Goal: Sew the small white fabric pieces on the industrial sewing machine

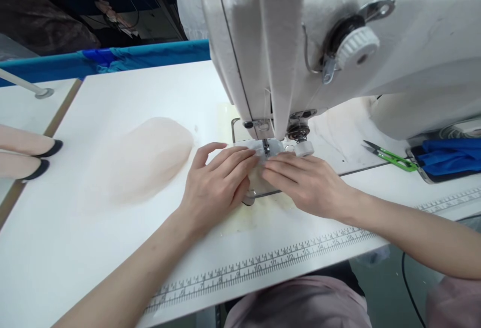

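A small piece of thin white fabric (248,144) lies at the presser foot (266,148) of a white sewing machine (240,27). On the left side of the foot, my left hand (220,180) is closed over the fabric, its fingertips pressing it and its thumb tucked low. My right hand (306,183) is just right of the foot, fingers together and tips down on the fabric's near edge. Both hands cover most of the piece, so its shape is hidden. The metal needle plate (265,186) shows between the wrists.
A sheer beige fabric piece (150,160) lies on the white table (112,248) at left. Green thread snips (394,157) and blue cloth (451,156) are at right. A printed ruler (259,268) runs along the front edge. Beige black-tipped pieces (26,152) sit far left.
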